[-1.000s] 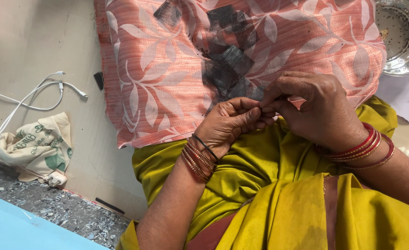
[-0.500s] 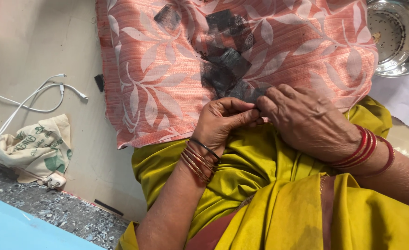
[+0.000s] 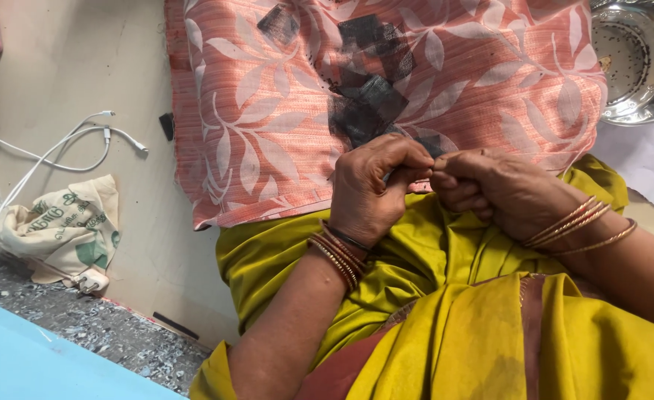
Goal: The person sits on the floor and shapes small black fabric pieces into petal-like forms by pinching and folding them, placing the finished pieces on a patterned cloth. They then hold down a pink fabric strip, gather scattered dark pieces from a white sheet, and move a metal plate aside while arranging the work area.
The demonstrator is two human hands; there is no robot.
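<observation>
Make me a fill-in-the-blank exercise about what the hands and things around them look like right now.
1. Both hands, left hand and right hand, meet with fingertips pinched over a ____ garment.
2. The cloth with the leaf pattern is mainly ____ in colour.
3. The steel bowl sits at the top ____ corner.
4. The cable on the floor is ____.

Missing words: yellow-green; orange-pink; right; white

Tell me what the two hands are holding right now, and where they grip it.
It cannot be told for sure. The left hand and right hand meet with fingertips pinched together above the leaf-patterned orange cloth, but whatever is pinched is too small to see.
</observation>
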